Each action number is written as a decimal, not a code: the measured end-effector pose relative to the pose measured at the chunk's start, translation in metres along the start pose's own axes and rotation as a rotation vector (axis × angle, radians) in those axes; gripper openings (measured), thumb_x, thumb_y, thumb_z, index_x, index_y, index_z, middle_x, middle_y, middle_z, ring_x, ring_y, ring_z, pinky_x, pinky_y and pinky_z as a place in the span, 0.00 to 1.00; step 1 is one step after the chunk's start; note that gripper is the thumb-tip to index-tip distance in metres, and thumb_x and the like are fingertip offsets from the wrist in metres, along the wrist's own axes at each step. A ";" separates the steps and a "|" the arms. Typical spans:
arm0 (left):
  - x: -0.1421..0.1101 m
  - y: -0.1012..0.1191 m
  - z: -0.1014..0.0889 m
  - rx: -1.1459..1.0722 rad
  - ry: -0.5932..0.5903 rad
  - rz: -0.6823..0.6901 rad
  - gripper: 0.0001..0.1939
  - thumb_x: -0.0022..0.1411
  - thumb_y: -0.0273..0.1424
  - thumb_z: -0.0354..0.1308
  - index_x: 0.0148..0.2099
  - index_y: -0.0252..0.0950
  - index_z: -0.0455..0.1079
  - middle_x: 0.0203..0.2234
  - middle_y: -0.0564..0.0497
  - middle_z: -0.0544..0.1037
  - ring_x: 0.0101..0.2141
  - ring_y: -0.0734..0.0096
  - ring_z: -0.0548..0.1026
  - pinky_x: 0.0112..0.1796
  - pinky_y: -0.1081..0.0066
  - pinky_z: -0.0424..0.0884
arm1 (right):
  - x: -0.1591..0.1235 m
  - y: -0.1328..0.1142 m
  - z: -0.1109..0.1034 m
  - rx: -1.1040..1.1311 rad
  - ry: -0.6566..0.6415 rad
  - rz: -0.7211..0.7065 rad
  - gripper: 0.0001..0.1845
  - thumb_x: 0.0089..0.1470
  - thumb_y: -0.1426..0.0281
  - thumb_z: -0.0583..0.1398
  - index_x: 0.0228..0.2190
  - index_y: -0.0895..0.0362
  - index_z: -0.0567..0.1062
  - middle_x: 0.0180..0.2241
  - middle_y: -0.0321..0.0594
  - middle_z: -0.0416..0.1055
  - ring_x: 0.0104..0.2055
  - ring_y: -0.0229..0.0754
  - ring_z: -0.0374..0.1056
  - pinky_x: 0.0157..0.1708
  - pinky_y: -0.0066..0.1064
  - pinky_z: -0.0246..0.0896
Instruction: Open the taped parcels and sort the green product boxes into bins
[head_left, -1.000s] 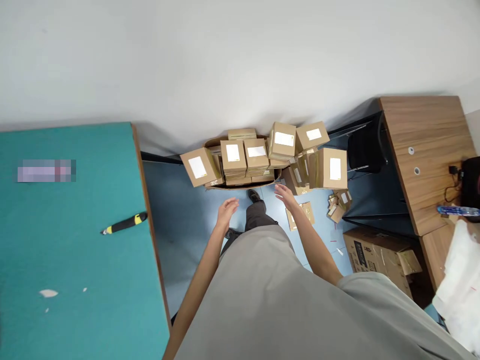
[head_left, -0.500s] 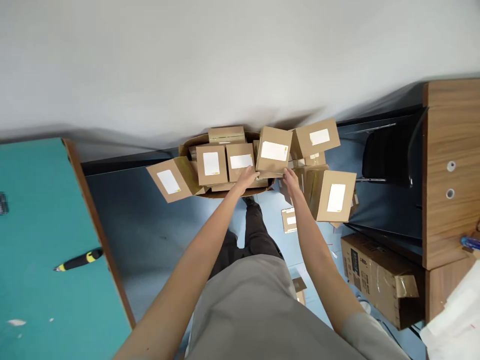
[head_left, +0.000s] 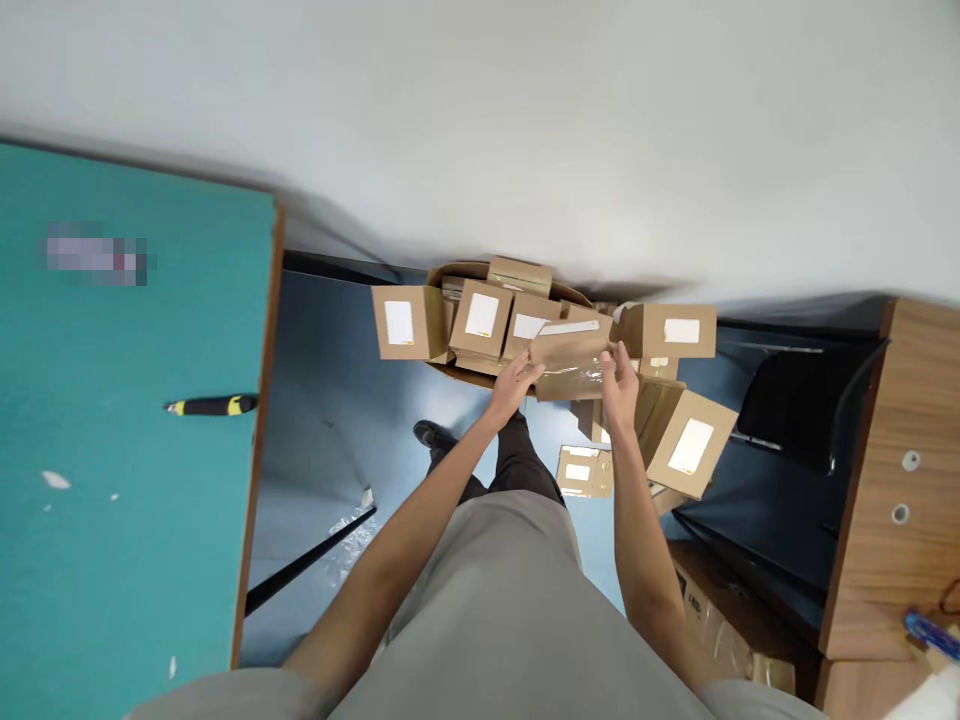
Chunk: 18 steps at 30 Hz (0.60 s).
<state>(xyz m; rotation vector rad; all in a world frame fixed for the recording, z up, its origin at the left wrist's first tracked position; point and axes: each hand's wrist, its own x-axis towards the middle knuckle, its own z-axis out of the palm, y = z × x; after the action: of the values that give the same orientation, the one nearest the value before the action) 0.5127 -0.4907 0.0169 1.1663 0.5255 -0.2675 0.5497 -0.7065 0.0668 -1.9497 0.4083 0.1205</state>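
A pile of small brown cardboard boxes with white labels point(head_left: 480, 318) sits on the blue floor against the white wall. Both my hands grip one taped brown box point(head_left: 571, 360) lifted off the pile and tilted toward me. My left hand point(head_left: 513, 385) holds its left lower edge with curled fingers. My right hand point(head_left: 619, 377) clasps its right side. More labelled boxes lie to the right point(head_left: 690, 443) and one flat on the floor point(head_left: 583, 471).
A green-topped table point(head_left: 127, 480) stands at the left with a black and yellow utility knife point(head_left: 212, 405) near its edge. A wooden desk point(head_left: 892, 500) and a black chair point(head_left: 802, 400) are at the right. My shoe point(head_left: 433, 435) rests on the floor.
My hands took hold of one box on the pile and raised and tilted it toward me. The view swung to the left, bringing the green table closer.
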 end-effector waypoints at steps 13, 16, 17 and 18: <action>-0.334 0.059 -0.303 -0.359 1.114 0.507 0.32 0.61 0.53 0.75 0.59 0.42 0.76 0.59 0.42 0.81 0.62 0.53 0.79 0.64 0.56 0.72 | -0.295 -0.154 0.302 0.068 -0.985 -0.525 0.45 0.69 0.39 0.63 0.75 0.51 0.70 0.74 0.51 0.69 0.76 0.59 0.67 0.77 0.53 0.63; -0.401 0.075 -0.358 0.087 1.414 0.635 0.37 0.68 0.55 0.69 0.70 0.41 0.70 0.67 0.38 0.74 0.69 0.50 0.73 0.70 0.52 0.67 | -0.372 -0.167 0.385 0.148 -1.267 -0.397 0.54 0.63 0.37 0.67 0.78 0.50 0.64 0.78 0.50 0.64 0.78 0.60 0.64 0.77 0.52 0.62; -0.418 0.080 -0.376 0.263 1.483 0.633 0.38 0.70 0.55 0.66 0.72 0.41 0.67 0.70 0.36 0.71 0.72 0.49 0.69 0.73 0.51 0.64 | -0.397 -0.167 0.413 0.143 -1.349 -0.315 0.57 0.61 0.38 0.69 0.79 0.50 0.62 0.78 0.49 0.62 0.79 0.60 0.62 0.78 0.52 0.61; -0.431 0.085 -0.395 0.427 1.536 0.606 0.39 0.72 0.55 0.65 0.74 0.40 0.65 0.72 0.35 0.69 0.74 0.49 0.66 0.74 0.50 0.61 | -0.421 -0.164 0.440 0.120 -1.421 -0.218 0.60 0.59 0.39 0.71 0.80 0.50 0.59 0.78 0.49 0.62 0.79 0.59 0.61 0.78 0.52 0.61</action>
<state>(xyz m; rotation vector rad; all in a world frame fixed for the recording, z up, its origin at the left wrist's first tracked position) 0.0860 -0.1233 0.1949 1.7536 1.4174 1.2079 0.2561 -0.1539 0.1446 -1.3409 -0.7110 1.1938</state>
